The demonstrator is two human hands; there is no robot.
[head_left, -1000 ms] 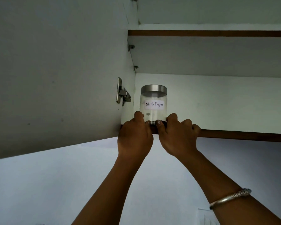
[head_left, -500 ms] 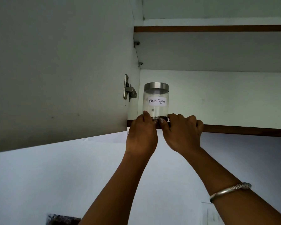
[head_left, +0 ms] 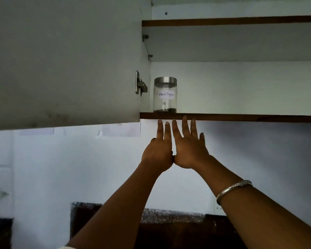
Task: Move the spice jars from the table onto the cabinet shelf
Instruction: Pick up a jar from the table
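**Pepper jar on the shelf, both grips free**

The jar (head_left: 165, 95), labelled Black Pepper, has a metal lid and a thin dark layer at its bottom. It stands upright at the 9 o'clock end of the shelf (head_left: 241, 117), close to the front edge. It is just beside the hinge (head_left: 141, 85) of the open door (head_left: 61, 60).

At 6 o'clock from the jar, the left grip (head_left: 158, 155) and right grip (head_left: 188, 150) sit side by side with their heels touching. Both are open, fingers straight, holding nothing. The fingertips reach up to the shelf's front edge, but I cannot tell whether they touch it.

By my reading, the placing step for this jar is done. The next move calls for lowering both arms toward 6 o'clock and fetching another jar from the bench. Neither the bench nor any other jar is in view. The shelf is bare toward 3 o'clock, so the next jar could stand there beside this one.
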